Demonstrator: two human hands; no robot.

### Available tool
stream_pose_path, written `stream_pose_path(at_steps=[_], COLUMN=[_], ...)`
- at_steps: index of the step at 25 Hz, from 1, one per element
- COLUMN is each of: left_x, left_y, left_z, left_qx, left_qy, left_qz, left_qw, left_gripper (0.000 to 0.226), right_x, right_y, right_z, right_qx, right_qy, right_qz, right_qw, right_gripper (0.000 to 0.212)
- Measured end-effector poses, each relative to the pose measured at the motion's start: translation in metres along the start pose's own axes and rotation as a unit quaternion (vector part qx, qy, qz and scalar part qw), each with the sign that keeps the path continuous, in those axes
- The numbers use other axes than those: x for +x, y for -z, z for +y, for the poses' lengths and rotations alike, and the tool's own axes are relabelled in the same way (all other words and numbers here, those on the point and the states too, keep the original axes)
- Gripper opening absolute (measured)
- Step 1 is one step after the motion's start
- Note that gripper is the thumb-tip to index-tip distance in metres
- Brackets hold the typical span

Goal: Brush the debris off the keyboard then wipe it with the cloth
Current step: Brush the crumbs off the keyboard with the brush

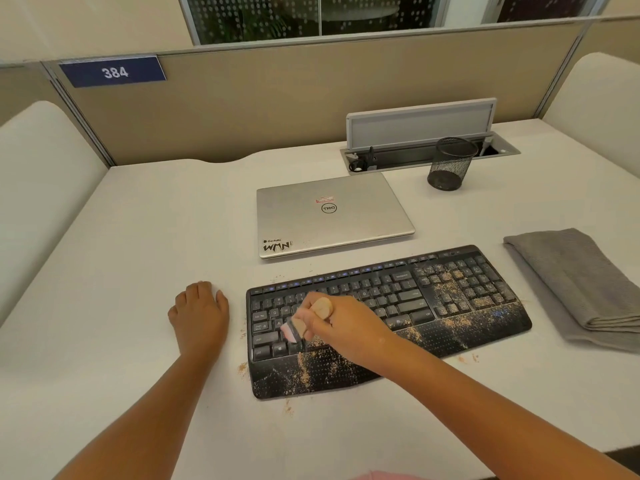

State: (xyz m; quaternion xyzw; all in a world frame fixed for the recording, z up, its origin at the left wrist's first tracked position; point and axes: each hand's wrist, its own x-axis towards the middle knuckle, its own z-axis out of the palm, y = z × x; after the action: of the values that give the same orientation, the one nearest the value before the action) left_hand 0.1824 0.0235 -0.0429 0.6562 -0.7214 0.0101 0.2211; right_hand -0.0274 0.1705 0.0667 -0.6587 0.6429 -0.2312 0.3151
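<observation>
The right hand (341, 325) is gripping a small wooden-handled brush (304, 322) over the keyboard (388, 317); the left hand (201, 311) is resting flat, empty, beside it. The folded cloth (575, 282), likely soft and light, is lying beyond the right hand.

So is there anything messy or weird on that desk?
Yes. Sandy brown crumbs are scattered on the black keyboard, thickest over its number pad and palm rest, and a few have spilled onto the white desk around it. The right hand holds a brush over the left keys. Nothing else looks odd.
</observation>
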Motion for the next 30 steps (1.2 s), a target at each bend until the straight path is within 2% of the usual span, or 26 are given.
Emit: stream_pose_path(at_steps=[3,9,13,17,19,23,30], left_x=[0.0,0.0,0.0,0.0,-0.001,-0.001,0.0], left_y=[0.001,0.0,-0.001,-0.002,-0.001,-0.001,-0.001], left_z=[0.001,0.0,0.0,-0.002,-0.002,-0.001,0.0], left_qx=[0.005,-0.003,0.001,0.005,0.011,0.003,0.004], left_qy=[-0.006,0.008,0.0,-0.004,-0.006,0.001,-0.001], left_qz=[-0.008,-0.007,0.002,0.0,0.0,-0.002,0.003], left_qw=[1.0,1.0,1.0,1.0,1.0,1.0,1.0], left_gripper=[0.043,0.021,0.022,0.023,0.028,0.023,0.02], right_x=[-0.011,-0.002,-0.004,0.002,0.0,-0.012,-0.006], right_y=[-0.005,0.005,0.004,0.015,0.014,0.007,0.01], right_z=[-0.002,0.004,0.007,0.008,0.008,0.004,0.002], right_qx=[-0.013,-0.017,0.001,0.027,0.018,-0.014,-0.048], right_qy=[0.001,0.006,-0.016,-0.026,-0.029,-0.027,-0.013], right_qz=[-0.023,0.022,-0.009,0.03,0.029,0.002,0.019], right_qw=[1.0,1.0,1.0,0.999,0.999,1.0,0.999], right_gripper=[0.032,0.031,0.031,0.034,0.035,0.036,0.036])
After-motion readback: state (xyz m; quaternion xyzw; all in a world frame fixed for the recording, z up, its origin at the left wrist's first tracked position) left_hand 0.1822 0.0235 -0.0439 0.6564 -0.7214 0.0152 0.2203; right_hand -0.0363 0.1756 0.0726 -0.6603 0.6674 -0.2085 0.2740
